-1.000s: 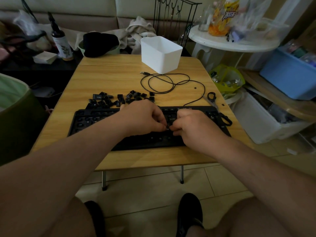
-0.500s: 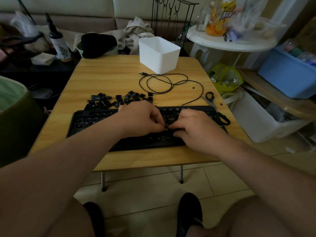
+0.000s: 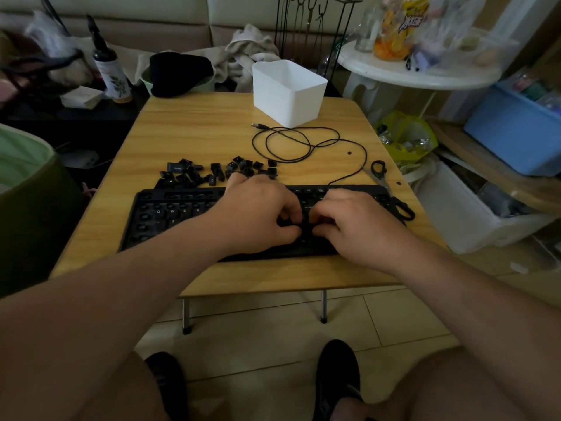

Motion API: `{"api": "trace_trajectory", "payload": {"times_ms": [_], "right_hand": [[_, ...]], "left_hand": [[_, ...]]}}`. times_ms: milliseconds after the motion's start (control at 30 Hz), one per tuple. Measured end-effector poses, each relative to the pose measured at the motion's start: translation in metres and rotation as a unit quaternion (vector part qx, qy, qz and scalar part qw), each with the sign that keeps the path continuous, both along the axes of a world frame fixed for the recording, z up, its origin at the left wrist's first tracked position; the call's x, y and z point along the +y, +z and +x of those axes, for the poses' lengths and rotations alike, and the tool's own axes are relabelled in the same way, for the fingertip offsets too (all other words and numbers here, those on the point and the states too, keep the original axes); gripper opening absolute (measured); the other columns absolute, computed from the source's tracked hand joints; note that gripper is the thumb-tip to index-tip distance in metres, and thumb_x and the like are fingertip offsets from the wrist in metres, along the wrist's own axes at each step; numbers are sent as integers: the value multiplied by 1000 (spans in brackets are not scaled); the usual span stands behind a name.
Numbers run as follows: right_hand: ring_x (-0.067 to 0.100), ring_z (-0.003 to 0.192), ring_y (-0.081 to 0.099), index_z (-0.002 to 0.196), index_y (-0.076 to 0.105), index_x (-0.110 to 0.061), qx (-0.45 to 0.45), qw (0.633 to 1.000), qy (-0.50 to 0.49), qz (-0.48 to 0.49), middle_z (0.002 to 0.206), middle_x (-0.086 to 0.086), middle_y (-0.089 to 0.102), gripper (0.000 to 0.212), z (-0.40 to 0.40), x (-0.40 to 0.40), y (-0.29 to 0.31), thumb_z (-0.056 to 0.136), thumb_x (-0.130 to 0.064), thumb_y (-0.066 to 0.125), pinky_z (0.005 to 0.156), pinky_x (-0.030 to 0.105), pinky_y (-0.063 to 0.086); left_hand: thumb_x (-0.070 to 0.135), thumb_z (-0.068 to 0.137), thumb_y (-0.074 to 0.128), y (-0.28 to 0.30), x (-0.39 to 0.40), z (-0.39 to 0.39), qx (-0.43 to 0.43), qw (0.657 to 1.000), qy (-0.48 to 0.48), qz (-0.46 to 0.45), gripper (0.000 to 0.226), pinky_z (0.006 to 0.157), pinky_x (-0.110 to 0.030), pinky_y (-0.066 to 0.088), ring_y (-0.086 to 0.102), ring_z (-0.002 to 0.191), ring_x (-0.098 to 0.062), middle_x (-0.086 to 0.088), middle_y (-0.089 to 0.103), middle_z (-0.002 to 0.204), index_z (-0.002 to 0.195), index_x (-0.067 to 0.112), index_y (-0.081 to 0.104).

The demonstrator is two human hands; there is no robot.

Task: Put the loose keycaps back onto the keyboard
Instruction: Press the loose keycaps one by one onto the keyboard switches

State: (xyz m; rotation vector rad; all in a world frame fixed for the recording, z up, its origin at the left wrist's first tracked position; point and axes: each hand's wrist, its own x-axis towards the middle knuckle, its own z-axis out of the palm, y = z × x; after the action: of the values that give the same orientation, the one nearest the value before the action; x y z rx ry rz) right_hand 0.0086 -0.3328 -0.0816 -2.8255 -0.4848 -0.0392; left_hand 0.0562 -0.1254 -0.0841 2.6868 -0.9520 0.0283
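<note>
A black keyboard [image 3: 170, 217] lies across the near half of the wooden table [image 3: 194, 129], with several empty key sockets on its left part. A pile of several loose black keycaps [image 3: 212, 173] sits just behind its left half. My left hand [image 3: 255, 214] and my right hand [image 3: 355, 226] rest on the keyboard's middle. Their curled fingertips meet over one small black keycap [image 3: 286, 221], pinching it down against the keys. The hands hide the middle rows.
The keyboard's black cable [image 3: 291, 144] coils behind it, in front of a white plastic bin [image 3: 288, 92]. Scissors [image 3: 382, 177] lie at the keyboard's right end. Small black bits dot the table's right side. A white round side table [image 3: 419, 71] and storage boxes crowd the right.
Both hands stay at the same spot on the keyboard's middle, fingertips working slightly. The loose keycap pile has not moved.
</note>
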Motion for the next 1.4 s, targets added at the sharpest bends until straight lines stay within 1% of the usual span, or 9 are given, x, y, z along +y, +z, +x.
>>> {"api": "trace_trajectory", "payload": {"times_ms": [67,200,333,467,633,833,1133,1267,1400], "right_hand": [[7,95,55,109,71,-31,-8,998,-24,56,99,-16,56,13,0,-4,3,97,-28,68,80,27,47],[7,74,69,94,72,-35,37,952,-112,281,84,-10,73,14,1,-7,10,96,-21,71,71,29,56],[12,77,70,103,73,-30,52,902,-102,416,91,-2,75,24,2,-6,13,94,-8,72,74,28,57],[16,79,71,102,75,-34,20,923,-78,376,89,-7,76,28,1,-9,14,90,-9,77,75,28,61],[15,58,60,100,77,-22,51,908,-117,398,80,-1,77,15,3,-9,14,100,-12,66,61,29,53],[14,55,55,94,74,-15,142,856,-120,482,72,3,72,17,-2,-7,17,102,-16,60,56,25,48],[10,50,48,104,65,0,238,767,-76,591,64,1,63,58,-6,-11,21,69,-46,68,44,16,36],[10,51,49,88,78,-17,236,767,-68,593,66,3,65,30,-5,-13,21,71,-41,70,44,16,37],[12,57,54,87,84,-24,211,794,-64,566,76,8,72,16,-2,-15,23,80,-23,70,46,15,41]], "left_hand": [[52,90,67,5,3,1,49,997,0,-55,16,96,-37,42,61,99,-3,20,68,94,101,40,69],[36,92,77,16,2,0,172,958,47,-226,7,64,-9,46,64,70,6,12,74,83,96,33,72],[28,97,73,21,-1,-3,266,898,90,-337,7,65,-33,49,59,66,-26,5,79,90,103,29,73],[25,100,68,21,-1,-2,301,874,100,-367,9,84,-44,55,68,87,-27,-1,80,91,102,24,77],[34,106,56,22,2,-4,335,876,97,-334,26,83,-29,52,62,79,-8,2,80,91,105,19,77],[38,107,53,25,1,-5,349,870,104,-332,35,73,-24,45,59,71,-5,4,78,82,97,13,75],[33,103,56,23,4,-4,482,769,62,-415,26,79,-35,40,56,74,-14,-1,71,75,94,12,69],[32,103,57,24,6,-4,473,779,54,-409,26,75,-33,41,56,73,-13,-1,72,77,90,14,71],[31,100,63,31,10,-2,398,834,59,-378,21,71,-22,50,60,75,-10,-1,77,84,95,17,77]]}}
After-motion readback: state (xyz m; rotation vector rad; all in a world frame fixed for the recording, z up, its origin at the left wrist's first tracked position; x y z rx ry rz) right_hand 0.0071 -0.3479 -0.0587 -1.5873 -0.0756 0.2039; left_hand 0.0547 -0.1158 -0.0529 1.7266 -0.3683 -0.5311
